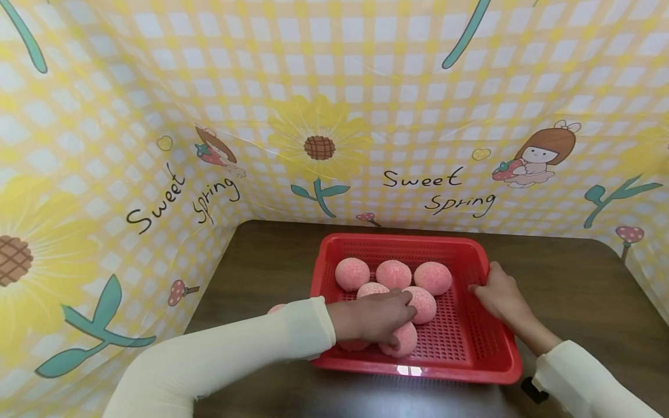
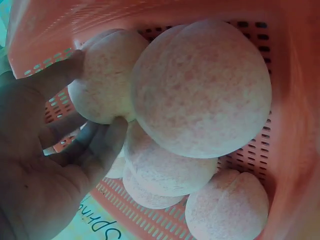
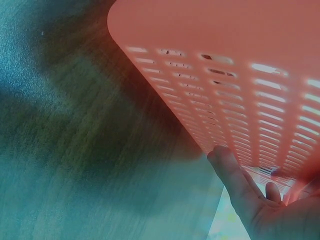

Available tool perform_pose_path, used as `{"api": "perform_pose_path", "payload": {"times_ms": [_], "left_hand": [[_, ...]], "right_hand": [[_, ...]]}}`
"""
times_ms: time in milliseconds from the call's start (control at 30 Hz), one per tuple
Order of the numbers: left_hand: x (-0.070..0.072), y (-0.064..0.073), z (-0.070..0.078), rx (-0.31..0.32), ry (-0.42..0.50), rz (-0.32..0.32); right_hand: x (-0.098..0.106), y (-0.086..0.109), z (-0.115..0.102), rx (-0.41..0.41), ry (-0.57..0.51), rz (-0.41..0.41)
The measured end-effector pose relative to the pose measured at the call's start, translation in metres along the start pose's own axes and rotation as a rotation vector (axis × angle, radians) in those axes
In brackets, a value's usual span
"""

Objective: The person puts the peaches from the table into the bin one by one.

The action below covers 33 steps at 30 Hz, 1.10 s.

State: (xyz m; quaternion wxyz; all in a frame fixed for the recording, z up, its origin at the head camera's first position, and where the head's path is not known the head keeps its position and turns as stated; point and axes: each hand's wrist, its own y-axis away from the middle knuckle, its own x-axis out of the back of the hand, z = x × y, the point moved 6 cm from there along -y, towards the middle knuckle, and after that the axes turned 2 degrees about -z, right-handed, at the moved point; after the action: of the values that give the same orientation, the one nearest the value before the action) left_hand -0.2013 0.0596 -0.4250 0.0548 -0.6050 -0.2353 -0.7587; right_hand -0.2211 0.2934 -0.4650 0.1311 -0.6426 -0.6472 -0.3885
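Observation:
A red plastic basket (image 1: 455, 363) with slotted walls holds several pink speckled peaches (image 1: 432, 278), some showing a groove. My left hand (image 1: 373, 316) is inside it, holding a peach (image 2: 102, 80) near the front between thumb and fingers. A larger-looking peach (image 2: 200, 90) lies close to that wrist's camera. Another front peach (image 1: 353, 345) is mostly hidden under the left forearm. At the basket's right side my right hand (image 1: 502, 293) grips the rim; in the right wrist view, fingers (image 3: 230, 172) lie against the outer slotted wall (image 3: 200, 95).
The basket stands on a dark wooden table (image 1: 261, 261). Left of it, a pink rounded thing (image 1: 276, 308) peeks out behind the sleeve. Yellow checked cloth (image 1: 397, 116) with printed flowers walls in the table at the back and sides. A small black object (image 1: 534, 390) sits by the right cuff.

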Motion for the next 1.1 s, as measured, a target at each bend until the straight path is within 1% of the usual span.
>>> {"api": "perform_pose_path", "payload": {"times_ms": [33, 167, 267, 300, 400, 667, 733, 900, 1000, 1100], "left_hand": [[-0.0007, -0.0004, -0.0004, 0.004, 0.009, -0.006], [-0.0046, -0.0005, -0.0034, 0.058, 0.081, -0.057], [-0.0067, -0.0007, -0.0040, 0.080, 0.096, -0.085], [-0.0065, -0.0010, -0.0033, 0.080, 0.084, -0.087], [-0.0073, -0.0019, -0.0007, 0.075, 0.048, -0.080], [-0.0076, -0.0038, 0.0027, 0.043, -0.009, -0.056], [-0.0078, -0.0044, 0.0026, 0.046, -0.010, -0.053], [-0.0070, -0.0051, 0.0019, 0.064, 0.021, -0.036], [-0.0057, -0.0049, 0.0022, 0.062, 0.005, -0.023], [-0.0060, -0.0045, 0.0020, 0.066, -0.003, -0.027]], "right_hand": [[0.0000, 0.0002, 0.0005, -0.002, 0.001, 0.001], [0.0000, 0.0005, 0.0011, -0.005, 0.000, 0.003], [0.0001, 0.0010, 0.0007, -0.006, -0.002, 0.005], [0.0001, 0.0011, 0.0006, -0.008, -0.003, 0.004], [0.0001, 0.0011, 0.0005, -0.008, -0.001, 0.005], [-0.0001, 0.0008, 0.0006, -0.005, -0.003, 0.002], [-0.0002, 0.0006, 0.0005, -0.005, -0.005, 0.000], [-0.0005, 0.0005, 0.0001, -0.007, -0.005, -0.002], [-0.0004, 0.0006, 0.0000, -0.003, 0.003, 0.001], [-0.0006, 0.0007, 0.0007, -0.004, 0.004, 0.002]]}}
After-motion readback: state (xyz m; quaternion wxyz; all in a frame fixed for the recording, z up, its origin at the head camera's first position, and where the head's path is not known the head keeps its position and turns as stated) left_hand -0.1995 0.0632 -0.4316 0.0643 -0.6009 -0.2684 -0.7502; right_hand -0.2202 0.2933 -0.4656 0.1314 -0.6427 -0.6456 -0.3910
